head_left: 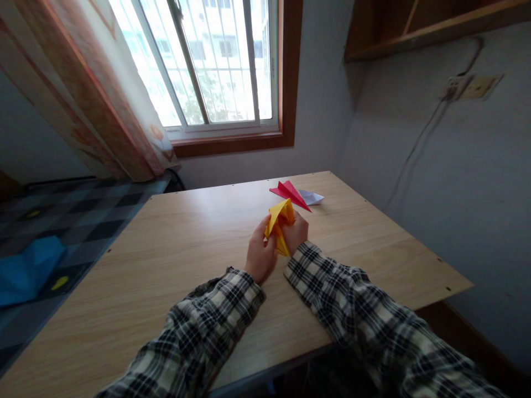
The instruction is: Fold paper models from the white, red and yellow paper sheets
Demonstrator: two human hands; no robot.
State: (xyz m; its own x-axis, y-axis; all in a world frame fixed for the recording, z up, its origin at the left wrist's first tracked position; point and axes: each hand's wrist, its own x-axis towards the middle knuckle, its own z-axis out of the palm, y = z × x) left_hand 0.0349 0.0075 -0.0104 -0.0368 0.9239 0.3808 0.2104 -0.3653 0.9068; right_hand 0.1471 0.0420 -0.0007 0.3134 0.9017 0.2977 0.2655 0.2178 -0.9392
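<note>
A piece of folded yellow paper (279, 216) is held between both hands above the wooden table (186, 243). My left hand (260, 254) grips its left side, thumb toward me. On the other side my right hand (296, 232) is closed on the paper, with its fingers partly hidden behind and inside the folds. The paper has a pointed top and a flap hanging down between the hands. Just beyond them lies a red paper plane (290, 193), and beside it a white folded paper boat (311, 197).
To the left, a blue folded paper (31, 268) rests on a checked cloth (95, 204). A curtain (95, 83) hangs by the window (207, 66). A power cord (418, 138) runs down the right wall from a socket (454, 88), below a wooden shelf (435, 33).
</note>
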